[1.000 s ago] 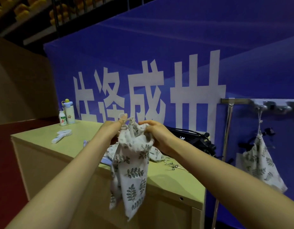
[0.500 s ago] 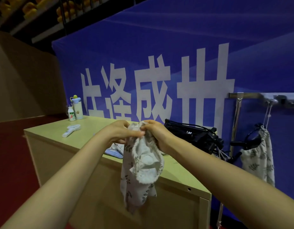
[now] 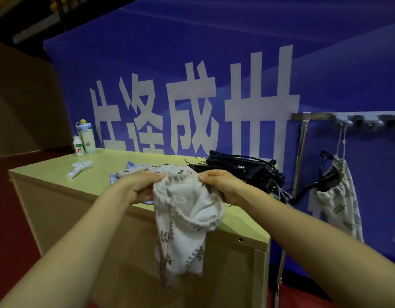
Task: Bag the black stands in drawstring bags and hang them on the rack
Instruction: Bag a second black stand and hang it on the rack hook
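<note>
Head view is showing me holding a white drawstring cloth bag printed with grey-green leaves (image 3: 183, 218) out in front of me. My left hand (image 3: 138, 187) is gripping the left side of its mouth, fingers curled and thumb clamped on the fabric. My right hand (image 3: 223, 187) is pinching the right side the same way. The mouth is gaping toward me, and the rest of the bag is hanging down past the near edge of the pale green-topped wooden table (image 3: 47, 176).

The black folded stands (image 3: 241, 172) are lying in a tangled pile on the table's right end, just beyond my right hand and outside the bag. More printed cloth bags (image 3: 147, 168) are lying flat behind my hands.

Off to the right, a silver metal rack (image 3: 312, 116) is carrying a second leaf-print bag (image 3: 339, 201) by its cord, with a black part poking out of the top. At the far left corner, a white bottle with a blue cap (image 3: 87, 138) is standing.
</note>
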A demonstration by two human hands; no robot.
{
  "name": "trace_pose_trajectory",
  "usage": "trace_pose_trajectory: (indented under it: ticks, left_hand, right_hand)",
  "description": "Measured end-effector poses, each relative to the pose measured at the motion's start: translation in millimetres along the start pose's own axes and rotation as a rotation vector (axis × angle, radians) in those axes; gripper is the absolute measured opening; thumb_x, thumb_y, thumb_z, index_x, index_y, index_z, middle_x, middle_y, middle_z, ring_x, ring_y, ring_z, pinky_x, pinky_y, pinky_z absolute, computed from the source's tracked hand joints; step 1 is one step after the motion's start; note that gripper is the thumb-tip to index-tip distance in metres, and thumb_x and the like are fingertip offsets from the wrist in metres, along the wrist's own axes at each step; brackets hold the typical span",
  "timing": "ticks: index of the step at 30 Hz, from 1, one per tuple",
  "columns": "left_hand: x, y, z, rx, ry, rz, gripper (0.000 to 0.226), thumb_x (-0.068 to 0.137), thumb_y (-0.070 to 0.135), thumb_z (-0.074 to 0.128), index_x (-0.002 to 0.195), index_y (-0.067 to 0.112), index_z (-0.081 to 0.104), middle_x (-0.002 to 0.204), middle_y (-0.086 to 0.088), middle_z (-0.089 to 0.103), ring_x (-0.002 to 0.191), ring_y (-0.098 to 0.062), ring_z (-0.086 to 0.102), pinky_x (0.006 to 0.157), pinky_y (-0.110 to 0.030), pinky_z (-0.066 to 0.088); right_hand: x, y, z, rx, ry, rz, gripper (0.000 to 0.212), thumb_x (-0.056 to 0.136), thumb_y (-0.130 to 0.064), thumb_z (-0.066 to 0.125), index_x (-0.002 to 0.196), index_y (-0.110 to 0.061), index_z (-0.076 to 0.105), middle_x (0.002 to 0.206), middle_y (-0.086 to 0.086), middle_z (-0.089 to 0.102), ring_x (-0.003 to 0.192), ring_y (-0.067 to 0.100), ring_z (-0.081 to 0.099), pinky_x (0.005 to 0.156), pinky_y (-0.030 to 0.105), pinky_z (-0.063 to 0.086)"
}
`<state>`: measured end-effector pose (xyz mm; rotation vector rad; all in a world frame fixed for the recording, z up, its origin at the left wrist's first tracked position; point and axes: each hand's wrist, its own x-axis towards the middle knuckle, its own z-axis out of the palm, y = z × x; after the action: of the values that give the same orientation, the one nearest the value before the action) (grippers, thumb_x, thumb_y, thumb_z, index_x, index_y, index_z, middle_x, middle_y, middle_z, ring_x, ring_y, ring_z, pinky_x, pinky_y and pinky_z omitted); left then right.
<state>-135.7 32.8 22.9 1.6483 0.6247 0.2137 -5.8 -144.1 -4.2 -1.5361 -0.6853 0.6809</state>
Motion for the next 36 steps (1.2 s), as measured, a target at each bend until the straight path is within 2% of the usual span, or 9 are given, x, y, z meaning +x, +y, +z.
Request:
trace_pose_trajectory:
  ticks: [6,9,12,15,17,23,26,29,36]
  left_hand:
    - [14.0,-0.5,18.4,-0.223,0.018,0.002,0.018,0.096,0.015,0.049,0.092,0.003,0.062,0.082,-0.01,0.07,0.07,-0.02,0.067,0.054,-0.028,0.058]
    - [23.6,0.1,22.8,-0.21,0.062,0.101,0.022,0.096,0.016,0.049,0.104,0.0,0.062,0.097,-0.014,0.067,0.085,-0.023,0.063,0.072,-0.032,0.057]
    - [26.4,-0.9,29.0,-0.18,0.074,0.17,0.023,0.095,0.017,0.05,0.103,-0.001,0.063,0.098,-0.016,0.069,0.088,-0.025,0.065,0.084,-0.037,0.053]
    - [26.0,-3.0,36.0,-0.124,0.053,0.211,0.022,0.096,0.018,0.051,0.087,0.005,0.066,0.077,-0.007,0.073,0.071,-0.018,0.069,0.072,-0.031,0.055]
    - [25.9,-4.5,39.2,-0.077,0.057,0.227,0.023,0.096,0.02,0.051,0.081,0.009,0.065,0.067,-0.003,0.073,0.063,-0.015,0.068,0.067,-0.03,0.053]
    - [24.6,-8.1,45.6,0.011,0.086,0.267,0.027,0.095,0.024,0.052,0.076,0.009,0.063,0.077,-0.009,0.067,0.071,-0.022,0.062,0.063,-0.029,0.049]
    - [25.6,-12.1,48.6,0.045,0.129,0.274,0.028,0.095,0.027,0.052,0.09,0.003,0.065,0.086,-0.014,0.066,0.077,-0.024,0.06,0.064,-0.029,0.047]
    - [29.5,-15.3,51.1,0.04,0.146,0.282,0.026,0.095,0.026,0.051,0.086,0.006,0.065,0.088,-0.014,0.065,0.077,-0.023,0.06,0.063,-0.028,0.046]
    - [32.0,-18.6,55.1,0.043,0.154,0.261,0.026,0.095,0.027,0.051,0.084,0.009,0.066,0.097,-0.016,0.068,0.094,-0.029,0.063,0.082,-0.038,0.049]
  right_hand:
    - [12.3,12.7,-28.9,-0.093,0.331,-0.116,0.011,0.094,-0.013,0.056,0.089,-0.012,0.065,0.087,0.007,0.066,0.079,0.021,0.063,0.084,0.038,0.054]
    - [15.0,22.7,-45.8,-0.494,0.49,-0.169,0.016,0.095,-0.012,0.053,0.1,-0.008,0.067,0.096,0.009,0.069,0.091,0.026,0.065,0.087,0.04,0.055]
    - [14.7,35.8,-56.0,-0.939,0.402,-0.1,0.026,0.091,-0.001,0.05,0.106,-0.01,0.068,0.109,0.008,0.069,0.099,0.025,0.064,0.085,0.036,0.053]
    - [16.9,52.7,-59.8,-1.14,0.291,-0.044,0.036,0.087,0.006,0.048,0.113,-0.014,0.064,0.115,0.008,0.065,0.103,0.025,0.061,0.084,0.038,0.053]
    - [18.9,61.9,-61.1,-1.167,0.283,-0.055,0.036,0.088,0.004,0.049,0.116,-0.015,0.062,0.116,0.008,0.063,0.103,0.025,0.06,0.082,0.037,0.053]
    - [26.1,80.1,-61.3,-1.193,0.314,-0.116,0.025,0.089,-0.008,0.06,0.112,-0.015,0.063,0.115,0.008,0.064,0.101,0.025,0.061,0.082,0.039,0.053]
    - [27.7,84.3,-61.9,-1.205,0.298,-0.116,0.024,0.09,-0.007,0.058,0.113,-0.013,0.062,0.113,0.009,0.065,0.102,0.026,0.061,0.084,0.04,0.053]
    - [31.1,84.8,-62.0,-1.21,0.309,-0.123,0.017,0.09,-0.008,0.056,0.104,-0.012,0.064,0.108,0.008,0.066,0.099,0.025,0.06,0.081,0.037,0.053]
    - [33.2,84.1,-59.5,-1.242,0.315,-0.084,0.006,0.093,-0.012,0.052,0.09,-0.008,0.054,0.093,0.007,0.053,0.09,0.025,0.056,0.075,0.035,0.045]
